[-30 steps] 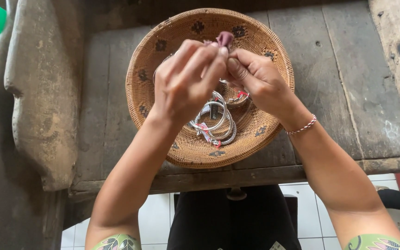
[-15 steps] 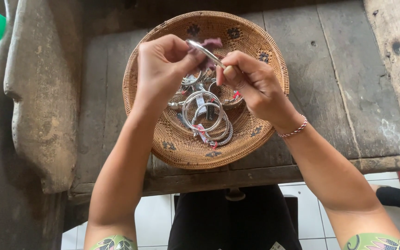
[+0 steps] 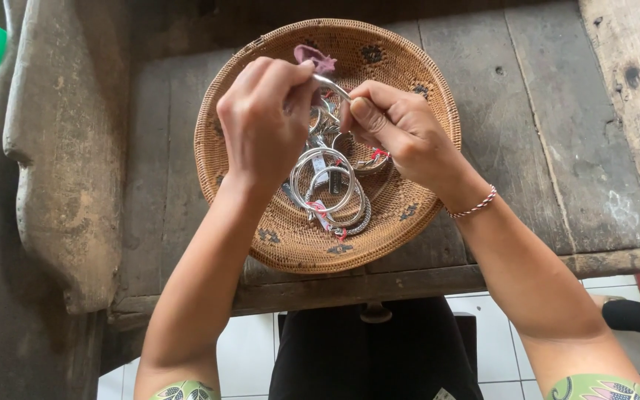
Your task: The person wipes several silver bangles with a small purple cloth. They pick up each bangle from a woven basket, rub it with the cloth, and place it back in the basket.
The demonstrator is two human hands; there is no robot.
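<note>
Directly over the upper half of the round woven rattan basket (image 3: 275,244), both hands were found pinching one thin silver metal bangle (image 3: 332,85). The left hand (image 3: 264,122) gripped its end at about 10 o'clock, fingers curled shut on it; the right hand (image 3: 398,130) held the opposite end at about 4 o'clock, thumb pressed flat against the forefinger. The visible stretch of the bangle ran on that 10-to-4 line, between the two sets of fingertips, so neither hand was nearer. Below the hands, toward 6 o'clock, a loose pile of silver bangles with red thread ties (image 3: 331,192) lay on the basket floor, apart from the held piece. A small pink cloth scrap (image 3: 312,54) lay at 12 o'clock near the rim. The basket sat on a worn grey wooden bench (image 3: 542,141), with open planks toward 3 o'clock and a raised timber block (image 3: 68,148) at 9 o'clock.
</note>
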